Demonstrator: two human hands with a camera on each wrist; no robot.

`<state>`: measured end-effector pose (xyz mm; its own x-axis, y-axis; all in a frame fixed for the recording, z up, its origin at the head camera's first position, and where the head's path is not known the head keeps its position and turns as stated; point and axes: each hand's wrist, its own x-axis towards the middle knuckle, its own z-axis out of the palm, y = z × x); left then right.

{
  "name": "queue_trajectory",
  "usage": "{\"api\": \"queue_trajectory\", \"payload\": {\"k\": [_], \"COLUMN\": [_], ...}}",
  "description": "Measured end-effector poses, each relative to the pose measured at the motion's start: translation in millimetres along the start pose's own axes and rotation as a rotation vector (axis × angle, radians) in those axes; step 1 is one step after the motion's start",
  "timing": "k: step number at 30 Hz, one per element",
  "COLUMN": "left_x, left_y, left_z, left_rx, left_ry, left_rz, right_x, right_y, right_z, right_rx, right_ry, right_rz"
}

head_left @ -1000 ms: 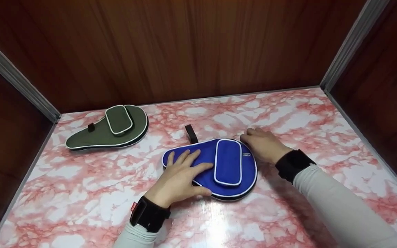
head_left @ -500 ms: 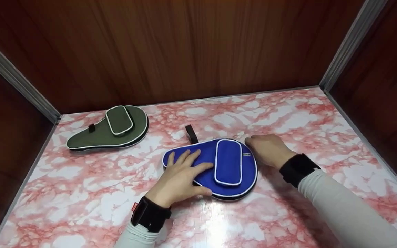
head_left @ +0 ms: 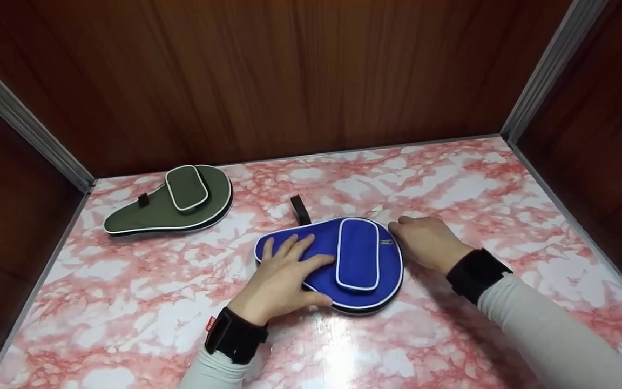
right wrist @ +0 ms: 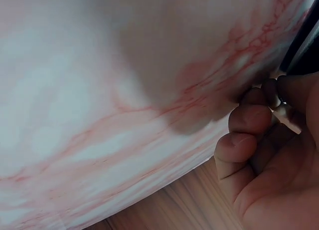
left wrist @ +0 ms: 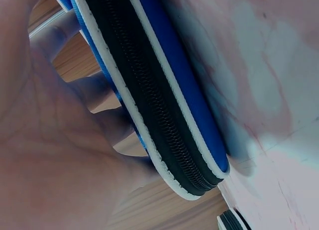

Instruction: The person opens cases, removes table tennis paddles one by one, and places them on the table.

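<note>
Head view: the blue case [head_left: 338, 262] lies flat near the middle of the table [head_left: 451, 178], with its round end toward 3 o'clock and a black strap [head_left: 300, 209] coming out at 12 o'clock. The left hand [head_left: 284, 281] rests on the narrow part of the case at 9 o'clock, fingers spread wide and straight on the cloth, thumb along the near edge. The right hand [head_left: 424, 243] is at 3 o'clock of the case, just beside its rim, fingers curled.

In the right wrist view the fingers [right wrist: 249, 120] of this hand pinch a small metal zipper pull [right wrist: 285, 109] against the dark edge of the case. In the left wrist view the black zipper band [left wrist: 149, 95] of the case, between two white pipings, looks closed along the part that is visible, and the left palm lies on top of the case.

A green case [head_left: 173, 202] of the same shape lies at 10 o'clock, well apart from the blue one, near the back left corner by the wooden wall [head_left: 289, 70].
</note>
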<state>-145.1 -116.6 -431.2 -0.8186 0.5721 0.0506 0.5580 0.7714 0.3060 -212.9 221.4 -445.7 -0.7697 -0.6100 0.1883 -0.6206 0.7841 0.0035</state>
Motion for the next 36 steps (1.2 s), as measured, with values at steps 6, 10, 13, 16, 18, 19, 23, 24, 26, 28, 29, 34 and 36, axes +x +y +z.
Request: {"api": "queue_trajectory", "payload": {"k": [6, 10, 13, 16, 18, 19, 23, 24, 26, 28, 29, 34, 36], "left_x": [0.0, -0.1, -0.3, -0.6, -0.6, -0.7, -0.4, -0.3, -0.1, 0.1, 0.2, 0.5, 0.5], "left_y": [-0.2, 0.2, 0.7, 1.5, 2.0, 2.2, 2.1, 1.9, 1.6, 1.3, 1.3, 1.7, 1.9], "left_z": [0.5, 0.1, -0.6, -1.5, -2.0, -2.1, -1.6, -1.2, -0.7, -0.4, -0.4, -0.7, -0.6], "left_rx": [-0.002, -0.006, -0.008, -0.009, -0.009, -0.010, -0.011, -0.010, -0.008, -0.005, -0.003, -0.002, 0.000], "left_ry": [0.001, 0.003, 0.009, 0.008, 0.006, 0.006, 0.004, 0.003, 0.001, -0.001, -0.002, -0.002, -0.001], "left_rz": [-0.003, 0.001, 0.002, 0.001, 0.001, 0.003, 0.003, 0.002, 0.000, -0.003, -0.004, -0.006, -0.005], "right_x": [-6.9, -11.2, -14.9, -19.2, -22.1, -23.4, -28.3, -29.5, -31.7, -33.5, -34.3, -38.3, -40.4], "right_y": [-0.9, -2.1, -3.9, -6.2, -7.7, -8.4, -10.4, -10.6, -11.6, -12.7, -13.4, -17.2, -18.5], "right_z": [-0.2, -0.4, -1.0, -2.1, -2.8, -2.9, -2.8, -2.5, -2.4, -2.4, -2.5, -2.9, -2.9], "right_rx": [0.027, 0.042, 0.060, 0.069, 0.069, 0.067, 0.063, 0.065, 0.070, 0.076, 0.078, 0.075, 0.070], "right_ry": [-0.002, 0.022, 0.029, 0.025, 0.022, 0.023, 0.027, 0.029, 0.029, 0.030, 0.033, 0.050, 0.056], "right_rz": [-0.001, -0.001, 0.010, 0.031, 0.042, 0.047, 0.050, 0.049, 0.047, 0.047, 0.047, 0.051, 0.050]}}
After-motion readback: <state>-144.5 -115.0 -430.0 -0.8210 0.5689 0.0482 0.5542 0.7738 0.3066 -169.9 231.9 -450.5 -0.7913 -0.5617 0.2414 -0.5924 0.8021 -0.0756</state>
